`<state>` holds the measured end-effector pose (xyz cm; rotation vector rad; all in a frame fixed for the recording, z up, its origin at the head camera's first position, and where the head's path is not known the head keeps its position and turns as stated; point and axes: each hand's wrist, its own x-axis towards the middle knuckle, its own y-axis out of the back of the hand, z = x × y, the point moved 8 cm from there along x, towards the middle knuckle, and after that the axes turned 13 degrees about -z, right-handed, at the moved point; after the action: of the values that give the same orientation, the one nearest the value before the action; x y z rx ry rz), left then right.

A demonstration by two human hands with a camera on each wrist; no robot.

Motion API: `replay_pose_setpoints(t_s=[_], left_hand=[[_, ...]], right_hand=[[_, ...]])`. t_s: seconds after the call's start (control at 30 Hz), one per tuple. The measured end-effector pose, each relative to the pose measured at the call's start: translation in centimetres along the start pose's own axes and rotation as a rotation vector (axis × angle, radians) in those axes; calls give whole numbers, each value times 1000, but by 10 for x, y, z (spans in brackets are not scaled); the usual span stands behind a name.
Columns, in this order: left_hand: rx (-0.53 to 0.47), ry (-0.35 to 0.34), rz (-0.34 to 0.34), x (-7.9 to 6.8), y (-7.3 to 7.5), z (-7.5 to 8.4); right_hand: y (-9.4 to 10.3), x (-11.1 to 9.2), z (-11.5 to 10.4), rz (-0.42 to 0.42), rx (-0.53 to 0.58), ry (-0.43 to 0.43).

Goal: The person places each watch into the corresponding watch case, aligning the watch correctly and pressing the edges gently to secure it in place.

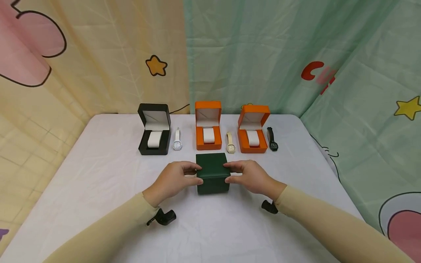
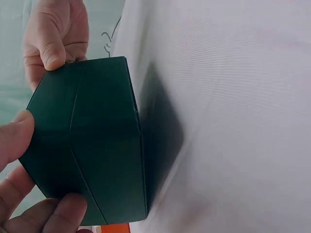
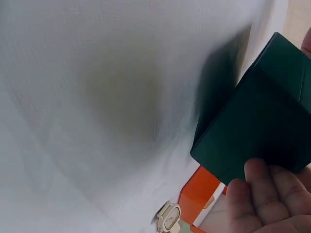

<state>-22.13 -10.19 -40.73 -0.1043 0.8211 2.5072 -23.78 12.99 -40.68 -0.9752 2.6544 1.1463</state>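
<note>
Both hands hold a dark green watch box (image 1: 213, 166) with its lid closed, close over the white tablecloth. My left hand (image 1: 174, 179) grips its left side, thumb at the front and fingers farther back. On the opposite side, my right hand (image 1: 252, 177) grips it the same way. The left wrist view shows the lid seam of the box (image 2: 104, 107) and the right thumb on its far edge. In the right wrist view several right fingers (image 3: 267, 194) lie along the side of the box (image 3: 248, 126).
Behind stand an open black watch box (image 1: 154, 146) and two open orange ones (image 1: 208, 144) (image 1: 253, 147), each with a white cushion. Beside them lie a white watch (image 1: 177, 140), a gold watch (image 1: 230, 144) and a black watch (image 1: 272, 140). Curtains (image 1: 263, 54) surround the table.
</note>
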Motion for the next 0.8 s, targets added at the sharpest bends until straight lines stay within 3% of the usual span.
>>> replay_pose_setpoints(t_s=[0.3,0.8], left_hand=[[141,7,27,2,-10,-2],[198,12,5,4,-9,3]], right_hand=[[-7,0,-1,23,-167,-21],[-7,-1,-3,28,-214,-45]])
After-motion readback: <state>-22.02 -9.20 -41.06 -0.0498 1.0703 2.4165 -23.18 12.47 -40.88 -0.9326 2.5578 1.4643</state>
